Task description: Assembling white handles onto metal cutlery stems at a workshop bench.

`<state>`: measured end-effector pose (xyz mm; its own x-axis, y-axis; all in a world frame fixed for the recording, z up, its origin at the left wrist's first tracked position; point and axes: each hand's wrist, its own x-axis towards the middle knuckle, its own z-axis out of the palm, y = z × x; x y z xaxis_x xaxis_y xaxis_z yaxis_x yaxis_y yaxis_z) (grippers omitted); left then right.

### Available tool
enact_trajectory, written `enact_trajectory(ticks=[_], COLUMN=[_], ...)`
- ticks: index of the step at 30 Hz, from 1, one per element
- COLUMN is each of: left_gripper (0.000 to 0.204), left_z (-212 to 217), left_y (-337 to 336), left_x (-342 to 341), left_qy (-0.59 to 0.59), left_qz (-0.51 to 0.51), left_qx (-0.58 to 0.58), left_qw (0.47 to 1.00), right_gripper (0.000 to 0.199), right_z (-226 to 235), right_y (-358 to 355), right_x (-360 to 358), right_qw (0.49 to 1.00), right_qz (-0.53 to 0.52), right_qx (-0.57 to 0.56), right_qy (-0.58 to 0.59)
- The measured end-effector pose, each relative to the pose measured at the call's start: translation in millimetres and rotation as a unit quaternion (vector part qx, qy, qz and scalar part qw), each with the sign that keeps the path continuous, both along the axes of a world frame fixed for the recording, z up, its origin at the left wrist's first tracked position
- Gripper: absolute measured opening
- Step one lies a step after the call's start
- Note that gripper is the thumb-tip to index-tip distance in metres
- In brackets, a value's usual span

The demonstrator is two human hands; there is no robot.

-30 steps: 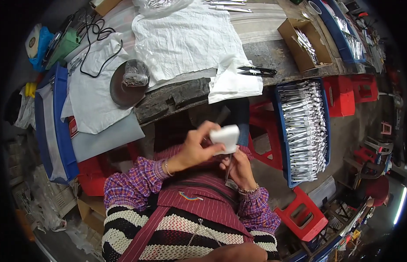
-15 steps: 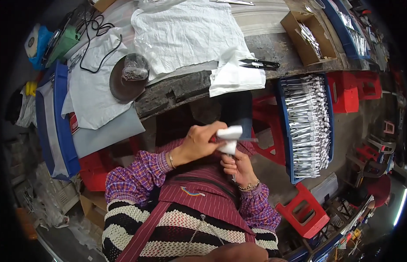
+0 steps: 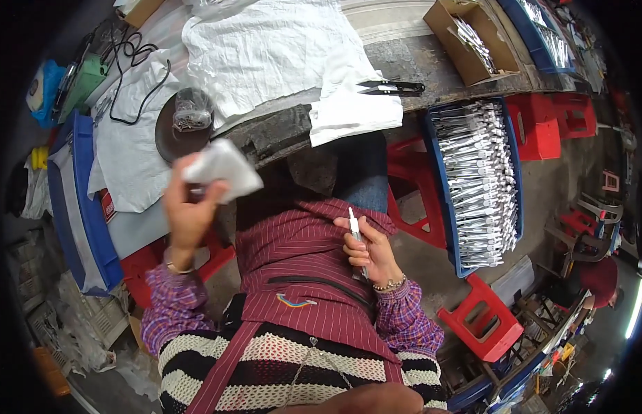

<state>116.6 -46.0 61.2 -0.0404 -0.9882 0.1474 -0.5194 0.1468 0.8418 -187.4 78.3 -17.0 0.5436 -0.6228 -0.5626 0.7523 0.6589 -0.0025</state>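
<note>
Already, tools (image 3: 476, 186) fill the tray (image 3: 519, 200) right of your right hand (image 3: 375, 253), which holds one more tool (image 3: 354, 226) outside; your left hand (image 3: 188, 214) grips a cloth (image 3: 228, 171).

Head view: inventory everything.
Held cloth: 1, white, in left hand
Slender piece: 1, white and silver, in right hand
Bench: 1, dark, top centre
Spread cloths: several, white, on bench
Snips: 1, black, bench's near edge
Cardboard box: 1, brown, bench right
Bin: 1, blue, right of apron
Slim pieces: uncountable, silver and white, bin and box
Trays: at least 2, blue, far left, upper right
Disc: 1, brown, bench left
Bag: 1, clear, on disc
Cord: 1, black, upper left
Stools: at least 4, red, both sides
Co-worker: 1, dark red top, far right
Apron: 1, dark red, on wearer
Left hand, right hand: 1 each, purple sleeves, before bench
</note>
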Motion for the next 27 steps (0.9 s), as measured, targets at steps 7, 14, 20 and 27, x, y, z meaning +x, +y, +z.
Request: enact_trajectory(ticks=[7, 14, 20, 27], left_gripper=[0.023, 0.041, 0.065, 0.020], left_z=[67.8, 58.4, 16.9, 43.3], left_y=[-9.4, 26.3, 50.3, -3.0], left_x=[186.4, 378.7, 443.9, 346.2], left_qy=[-0.053, -0.213, -0.383, -0.219], left_qz=[0.321, 0.410, 0.483, 0.300], left_qx=[-0.131, -0.122, -0.072, -0.193], left_qw=[0.937, 0.879, 0.784, 0.908], right_gripper=[0.047, 0.043, 0.038, 0.033], right_z=[2.6, 8.8, 9.5, 4.2], right_y=[-3.7, -5.9, -8.5, -13.5], right_x=[4.4, 7.2, 1.7, -12.8], right_qw=[0.998, 0.984, 0.969, 0.947], right_qz=[0.014, 0.007, -0.015, -0.056], right_qx=[-0.023, -0.023, -0.069, -0.078], right_qy=[0.060, 0.175, 0.238, 0.308])
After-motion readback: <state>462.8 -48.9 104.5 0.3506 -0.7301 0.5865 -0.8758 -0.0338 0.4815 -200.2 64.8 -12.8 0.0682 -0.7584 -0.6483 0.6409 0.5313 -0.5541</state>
